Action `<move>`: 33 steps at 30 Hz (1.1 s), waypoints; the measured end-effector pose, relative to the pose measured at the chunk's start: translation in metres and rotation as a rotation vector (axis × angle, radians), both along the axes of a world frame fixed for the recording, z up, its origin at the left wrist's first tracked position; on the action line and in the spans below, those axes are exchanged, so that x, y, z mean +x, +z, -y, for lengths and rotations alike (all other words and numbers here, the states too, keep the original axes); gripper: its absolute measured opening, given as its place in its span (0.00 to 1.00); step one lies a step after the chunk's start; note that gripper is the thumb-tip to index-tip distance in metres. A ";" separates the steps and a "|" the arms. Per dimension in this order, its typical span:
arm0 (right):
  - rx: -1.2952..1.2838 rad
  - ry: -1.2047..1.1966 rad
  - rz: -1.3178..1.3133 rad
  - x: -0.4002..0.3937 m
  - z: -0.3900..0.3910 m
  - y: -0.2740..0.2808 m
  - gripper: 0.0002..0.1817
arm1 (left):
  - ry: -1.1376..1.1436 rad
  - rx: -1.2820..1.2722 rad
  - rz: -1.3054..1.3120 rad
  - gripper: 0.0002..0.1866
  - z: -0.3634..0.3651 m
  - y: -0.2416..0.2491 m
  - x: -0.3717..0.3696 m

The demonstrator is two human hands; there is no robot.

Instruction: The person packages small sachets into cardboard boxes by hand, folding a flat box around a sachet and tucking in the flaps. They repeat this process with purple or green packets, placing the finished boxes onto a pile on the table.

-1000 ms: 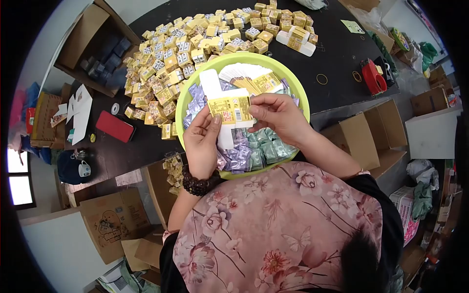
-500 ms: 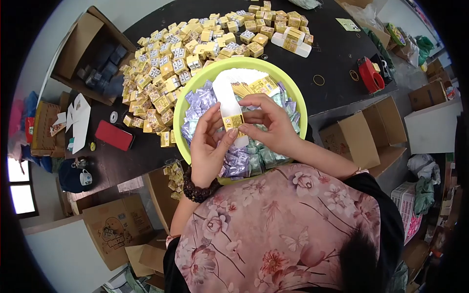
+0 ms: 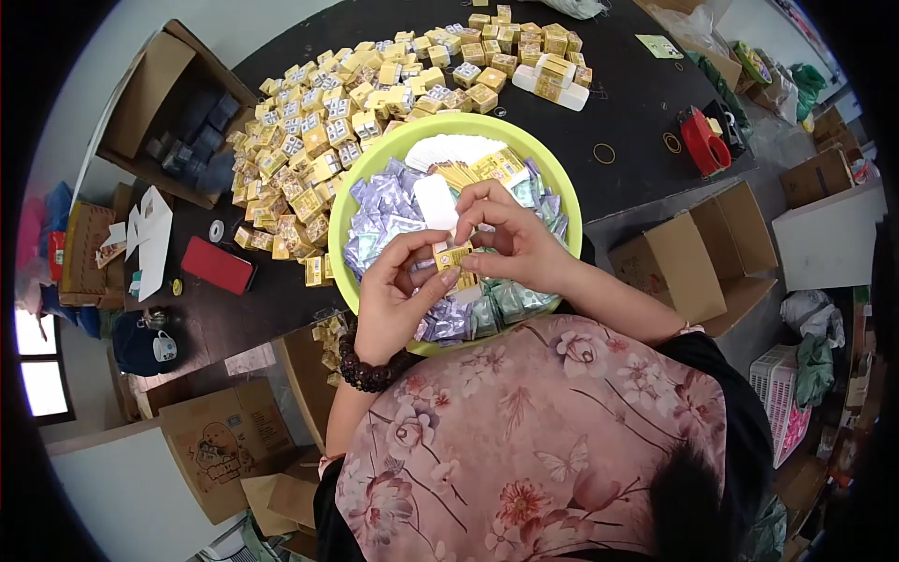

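Observation:
My left hand (image 3: 391, 298) and my right hand (image 3: 517, 245) both grip a small yellow-and-white paper box (image 3: 453, 259), partly folded. Its long white flap (image 3: 434, 200) sticks up away from me. The left thumb presses the printed yellow side, and the right fingers pinch around the upper part. Below the hands is a lime-green basin (image 3: 573, 201) with purple sachets (image 3: 386, 199) and green sachets (image 3: 510, 302). A fanned stack of flat unfolded boxes (image 3: 498, 165) lies at its far side. Whether anything is inside the held box is hidden by my fingers.
A large heap of small yellow boxes (image 3: 314, 140) covers the dark table (image 3: 637, 112) behind the basin. A red tape dispenser (image 3: 704, 142) stands at the right, a red phone case (image 3: 217, 265) at the left. Open cardboard boxes (image 3: 698, 248) stand around the table.
The upright white flap now looks shorter and bent. My right fingers have shifted onto the upper part of the box. The whole view has moved slightly.

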State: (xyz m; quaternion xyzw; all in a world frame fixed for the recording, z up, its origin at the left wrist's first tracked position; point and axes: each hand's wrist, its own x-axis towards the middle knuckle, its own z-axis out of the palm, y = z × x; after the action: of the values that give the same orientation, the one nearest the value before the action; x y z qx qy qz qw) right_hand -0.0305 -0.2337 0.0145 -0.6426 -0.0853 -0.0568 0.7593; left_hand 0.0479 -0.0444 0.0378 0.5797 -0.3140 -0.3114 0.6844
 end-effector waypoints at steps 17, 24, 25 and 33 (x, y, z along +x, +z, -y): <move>0.089 -0.178 -0.070 0.009 -0.005 0.000 0.05 | 0.136 0.004 0.082 0.26 0.009 -0.008 -0.007; 0.090 -0.220 -0.068 0.004 -0.005 -0.003 0.05 | 0.102 0.033 0.101 0.23 0.008 -0.004 -0.006; -0.165 -0.224 0.058 0.001 -0.003 0.004 0.06 | 0.102 0.033 0.100 0.23 0.008 -0.003 -0.006; -0.380 -0.225 0.119 0.002 0.017 -0.004 0.12 | 0.174 0.061 0.146 0.15 0.001 -0.018 0.006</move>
State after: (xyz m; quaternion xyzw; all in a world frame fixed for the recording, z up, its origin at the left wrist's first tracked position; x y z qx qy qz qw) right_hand -0.0286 -0.2504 0.0108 -0.7751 -0.0671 -0.1619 0.6070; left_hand 0.0543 -0.0451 0.0200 0.6465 -0.3021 -0.2171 0.6660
